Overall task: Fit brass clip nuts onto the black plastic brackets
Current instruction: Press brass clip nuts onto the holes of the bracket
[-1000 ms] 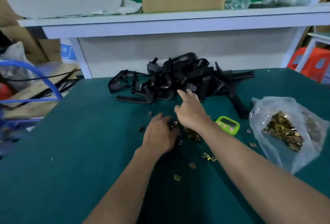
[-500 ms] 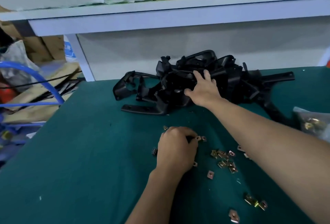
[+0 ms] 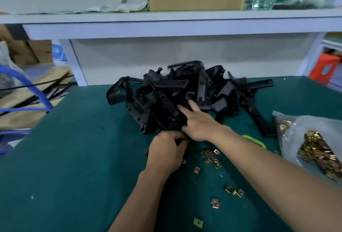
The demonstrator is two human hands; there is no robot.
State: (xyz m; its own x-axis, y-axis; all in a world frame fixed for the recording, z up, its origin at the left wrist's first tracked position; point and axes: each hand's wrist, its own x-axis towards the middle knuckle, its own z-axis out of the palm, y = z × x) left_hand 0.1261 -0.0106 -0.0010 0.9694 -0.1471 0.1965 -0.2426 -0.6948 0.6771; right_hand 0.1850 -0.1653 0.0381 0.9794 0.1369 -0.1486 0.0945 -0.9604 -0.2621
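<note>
your right hand (image 3: pixel 199 126) has drawn back to the near edge of the pile of black plastic brackets (image 3: pixel 185 93), fingers straight on top. your left hand (image 3: pixel 166 155) stays curled just beside it; whether its grip holds anything i cannot tell. small brass clip nuts (image 3: pixel 211 157) lie scattered just right of it.

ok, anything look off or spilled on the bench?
Loose brass clip nuts lie scattered over the green mat, outside their plastic bag at the right. The black brackets sit in a tangled heap. No damage visible.
</note>
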